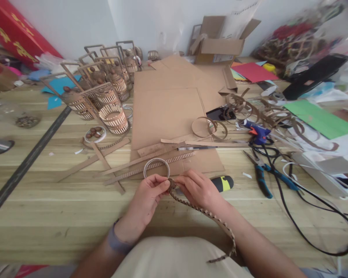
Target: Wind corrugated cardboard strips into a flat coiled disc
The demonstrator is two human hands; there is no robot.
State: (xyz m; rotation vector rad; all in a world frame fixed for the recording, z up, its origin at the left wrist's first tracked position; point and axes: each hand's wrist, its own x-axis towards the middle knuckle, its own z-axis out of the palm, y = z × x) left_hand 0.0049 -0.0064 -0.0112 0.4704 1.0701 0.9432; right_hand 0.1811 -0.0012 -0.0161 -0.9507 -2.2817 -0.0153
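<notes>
A long brown notched strip (202, 211), looking like cardboard, has one end curled into a small coil. My left hand (146, 197) pinches that coil between thumb and fingertips. My right hand (199, 189) is closed at the coil's right side, its fingertips on the strip. The strip's loose tail runs below my right wrist and bends back near my body. Just beyond my left fingers lies a pale ring (156, 159), resting over a flat notched strip (179, 158). A black and yellow-green handle (224, 183) lies right of my right hand.
Lantern-like slatted baskets (114, 117) with tall frames stand at back left, beside a dish of brown beads (94, 134). Cardboard sheets (168, 112) cover the middle. At right are pliers (262, 175), a blue glue gun (258, 133), curled strips (249, 104) and a black cable (287, 216).
</notes>
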